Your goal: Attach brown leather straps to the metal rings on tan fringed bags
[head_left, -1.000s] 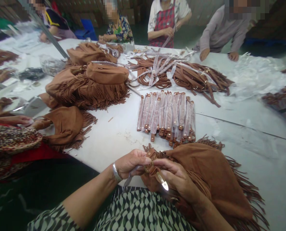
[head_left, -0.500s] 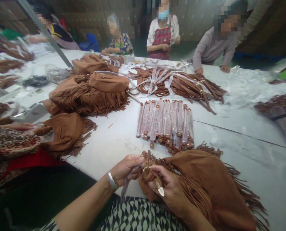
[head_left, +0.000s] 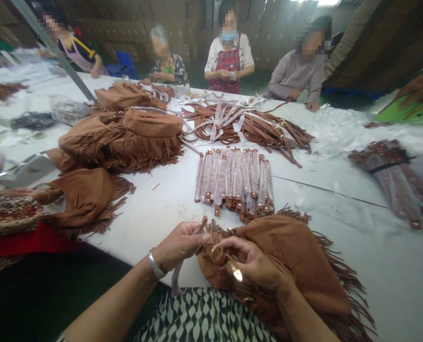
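Observation:
A brown fringed bag (head_left: 304, 266) lies in front of me at the table's near edge, under my right forearm. My left hand (head_left: 181, 244) pinches a brown strap (head_left: 203, 224), its tip poking up past the fingers. Clear plastic wrap (head_left: 176, 278) hangs below that hand. My right hand (head_left: 254, 261) is closed on a gold ring (head_left: 217, 255) at the bag's side, close to my left fingertips. A gold metal tip (head_left: 237, 274) shows beneath the right fingers. How the strap meets the ring is partly hidden.
Plastic-wrapped straps (head_left: 232, 178) lie in a row beyond the bag. Long brown straps (head_left: 254, 124) and stacked fringed bags (head_left: 126, 137) sit farther back. A bundle of wrapped straps (head_left: 392, 171) rests at right. Several people stand around the table (head_left: 154, 204); a patterned sleeve (head_left: 10, 211) is at left.
The view has swung slightly right. My left hand's strap tip now stands higher above the fingers, while my right hand stays at the ring. The co-workers across the table have shifted their arms.

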Action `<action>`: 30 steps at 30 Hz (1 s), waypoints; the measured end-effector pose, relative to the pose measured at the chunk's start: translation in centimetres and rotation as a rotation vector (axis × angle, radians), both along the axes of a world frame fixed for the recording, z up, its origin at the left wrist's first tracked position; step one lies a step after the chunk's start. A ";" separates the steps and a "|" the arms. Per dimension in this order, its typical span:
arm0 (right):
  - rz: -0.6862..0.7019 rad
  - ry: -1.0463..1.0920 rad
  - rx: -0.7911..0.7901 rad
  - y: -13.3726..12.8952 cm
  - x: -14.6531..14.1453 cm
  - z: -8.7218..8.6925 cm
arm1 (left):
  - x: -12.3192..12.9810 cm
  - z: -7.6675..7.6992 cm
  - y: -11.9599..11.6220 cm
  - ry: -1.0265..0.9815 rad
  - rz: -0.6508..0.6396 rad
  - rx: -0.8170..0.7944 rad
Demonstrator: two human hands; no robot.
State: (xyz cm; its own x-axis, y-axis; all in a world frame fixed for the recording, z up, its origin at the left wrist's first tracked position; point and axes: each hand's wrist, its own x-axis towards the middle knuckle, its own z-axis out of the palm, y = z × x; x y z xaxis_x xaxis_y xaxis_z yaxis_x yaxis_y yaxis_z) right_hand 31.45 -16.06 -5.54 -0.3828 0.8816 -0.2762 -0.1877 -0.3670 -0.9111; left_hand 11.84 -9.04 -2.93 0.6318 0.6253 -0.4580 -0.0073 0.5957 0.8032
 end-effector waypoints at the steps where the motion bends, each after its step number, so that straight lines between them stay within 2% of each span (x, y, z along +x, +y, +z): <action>1: 0.074 -0.041 0.004 -0.2 0.1 -0.1 | 0.1 0.1 -0.1 -0.023 0.010 -0.008; 2: 0.126 -0.077 0.009 -0.3 0.2 -0.2 | 0.1 0.3 -0.2 -0.037 0.023 -0.014; 4: 0.130 -0.123 0.022 -0.5 0.1 -0.3 | -0.3 0.5 -0.3 -0.036 0.045 -0.016; 8: -0.119 -0.124 0.125 -0.3 0.4 0.1 | -2.2 1.6 -0.3 -0.015 0.092 0.013; 11: -0.329 -0.199 0.248 -0.3 1.4 2.1 | -3.9 2.9 0.1 -0.027 0.116 0.060; 14: -0.424 -0.405 0.370 -1.0 1.7 5.4 | -5.1 4.4 0.8 -0.034 0.095 0.139; 17: -0.447 -0.631 0.532 -2.1 0.7 8.7 | -5.3 6.1 1.4 -0.008 0.010 0.244; 19: -0.489 -0.810 0.674 -2.8 -0.3 10.2 | -5.1 7.4 1.7 0.036 -0.058 0.334; 23: -0.639 -1.291 1.029 -3.9 -2.1 11.8 | -4.9 10.3 2.5 0.098 -0.122 0.499; 25: -0.667 -1.472 1.156 -4.4 -3.0 12.3 | -5.0 11.4 2.9 0.088 -0.149 0.542; 28: -0.619 -1.650 1.216 -4.9 -4.3 12.9 | -4.9 11.9 3.0 0.030 -0.228 0.565; 30: -0.575 -1.729 1.226 -5.2 -5.2 13.0 | -4.6 11.3 2.6 -0.016 -0.286 0.555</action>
